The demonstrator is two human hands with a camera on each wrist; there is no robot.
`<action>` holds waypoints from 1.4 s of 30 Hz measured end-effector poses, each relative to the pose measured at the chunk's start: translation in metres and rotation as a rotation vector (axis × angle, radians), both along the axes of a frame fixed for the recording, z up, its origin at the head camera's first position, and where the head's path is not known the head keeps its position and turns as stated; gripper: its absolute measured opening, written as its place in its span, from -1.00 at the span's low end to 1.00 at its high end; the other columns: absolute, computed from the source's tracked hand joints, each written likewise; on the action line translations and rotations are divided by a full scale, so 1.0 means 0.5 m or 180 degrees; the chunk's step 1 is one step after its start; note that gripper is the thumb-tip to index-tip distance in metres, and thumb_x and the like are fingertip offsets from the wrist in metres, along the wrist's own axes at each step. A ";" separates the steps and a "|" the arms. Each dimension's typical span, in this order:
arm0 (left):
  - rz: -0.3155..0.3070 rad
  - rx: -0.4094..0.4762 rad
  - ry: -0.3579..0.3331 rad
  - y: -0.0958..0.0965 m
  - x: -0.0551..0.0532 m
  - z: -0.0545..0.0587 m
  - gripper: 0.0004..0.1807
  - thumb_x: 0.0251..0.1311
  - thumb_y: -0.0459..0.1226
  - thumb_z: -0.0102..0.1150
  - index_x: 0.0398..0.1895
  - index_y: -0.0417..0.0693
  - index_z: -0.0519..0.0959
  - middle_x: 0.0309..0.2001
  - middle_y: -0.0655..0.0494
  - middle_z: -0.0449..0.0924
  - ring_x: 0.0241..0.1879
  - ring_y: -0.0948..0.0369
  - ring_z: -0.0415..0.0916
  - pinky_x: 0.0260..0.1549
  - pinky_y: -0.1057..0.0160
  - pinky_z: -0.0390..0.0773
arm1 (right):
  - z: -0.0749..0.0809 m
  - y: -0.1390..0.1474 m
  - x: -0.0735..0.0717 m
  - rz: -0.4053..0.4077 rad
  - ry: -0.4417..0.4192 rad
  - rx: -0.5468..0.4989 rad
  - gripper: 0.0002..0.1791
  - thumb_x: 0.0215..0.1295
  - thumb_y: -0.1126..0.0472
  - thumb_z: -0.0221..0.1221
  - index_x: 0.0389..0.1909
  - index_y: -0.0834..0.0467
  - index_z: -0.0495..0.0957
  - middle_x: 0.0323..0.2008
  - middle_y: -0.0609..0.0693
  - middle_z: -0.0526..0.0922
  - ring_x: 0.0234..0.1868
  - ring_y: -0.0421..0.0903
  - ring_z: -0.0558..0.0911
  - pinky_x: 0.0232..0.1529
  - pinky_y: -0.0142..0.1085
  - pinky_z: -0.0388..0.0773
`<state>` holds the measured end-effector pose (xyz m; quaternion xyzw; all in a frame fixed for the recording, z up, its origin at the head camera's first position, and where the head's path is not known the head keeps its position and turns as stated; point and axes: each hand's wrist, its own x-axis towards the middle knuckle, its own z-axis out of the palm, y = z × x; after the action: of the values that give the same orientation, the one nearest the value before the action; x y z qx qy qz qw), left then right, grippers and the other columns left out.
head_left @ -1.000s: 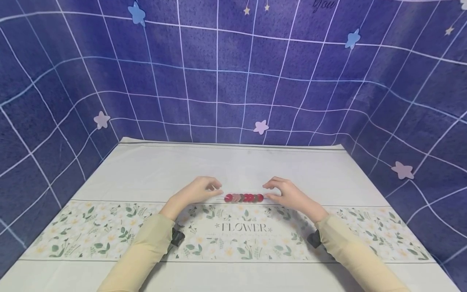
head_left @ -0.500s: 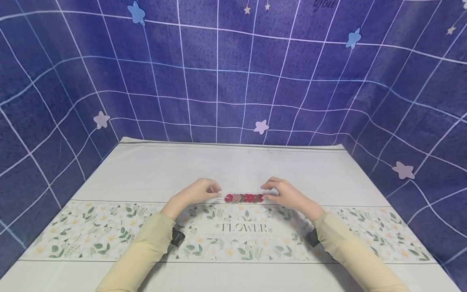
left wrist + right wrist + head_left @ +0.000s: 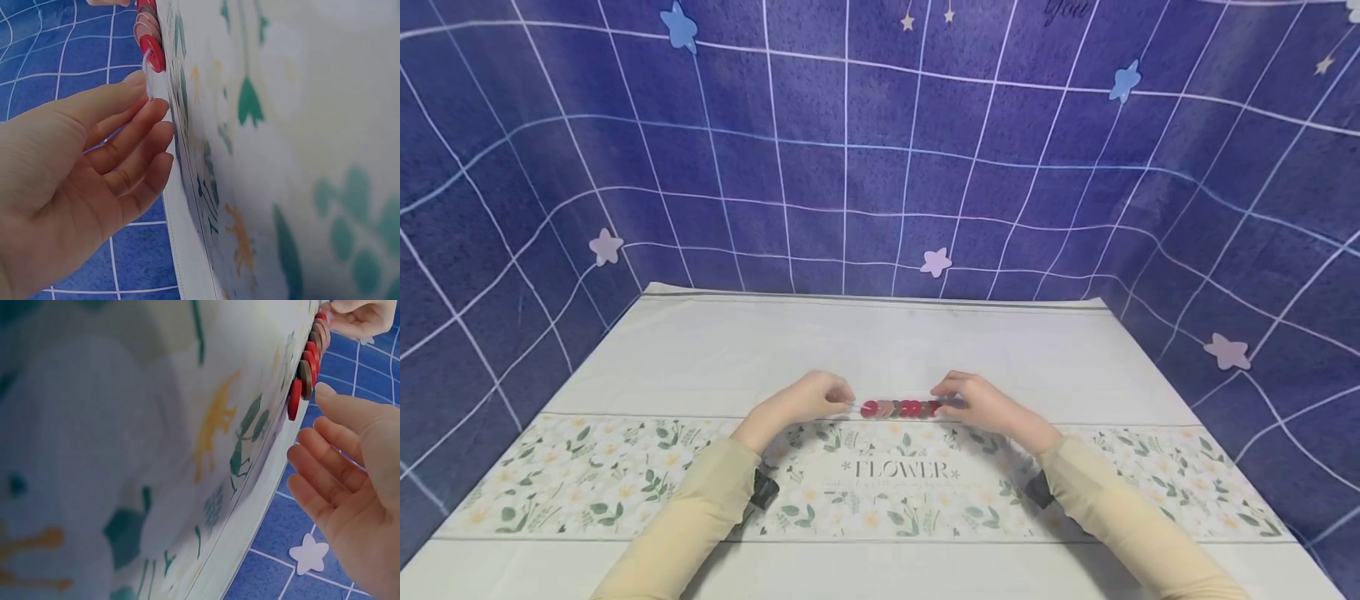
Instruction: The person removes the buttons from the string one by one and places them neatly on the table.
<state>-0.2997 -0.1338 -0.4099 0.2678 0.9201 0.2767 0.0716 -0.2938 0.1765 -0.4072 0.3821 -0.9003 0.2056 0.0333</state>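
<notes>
A row of overlapping round buttons, red, pink and brown, lies threaded together across the white tabletop. At its left end, a white string comes out of a red button. My left hand pinches that string between thumb and forefinger, the other fingers loosely bent. Around the right end curves my right hand, thumb and fingers apart. In the right wrist view its thumb tip is close to a brown button and the end red button, and nothing shows between its fingers.
A white tablecloth with a flowered band and the word FLOWER covers the table. Blue curtain with white grid lines and stars encloses the back and sides. Dark straps sit at both wrists.
My right hand has moved left and slightly nearer, so that it now overlaps the right end of the button row. My left hand has come slightly down while the row stays nearly in place.
</notes>
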 end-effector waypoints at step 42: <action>-0.0012 0.0084 0.0036 0.009 0.007 0.001 -0.95 0.11 -0.25 0.25 -0.45 -0.01 0.59 -0.34 0.19 0.65 -0.25 0.24 0.57 -0.08 0.10 0.53 | -0.012 -0.021 -0.003 -0.0029 -0.0124 0.0251 -0.66 0.13 0.09 0.27 -0.13 0.20 0.60 -0.31 -0.05 0.53 -0.29 -0.21 0.50 -0.13 -0.30 0.52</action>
<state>-0.2965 -0.1294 -0.4094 0.2721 0.9162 0.2872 0.0634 -0.2955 0.1659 -0.4130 0.3750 -0.9099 0.1772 0.0017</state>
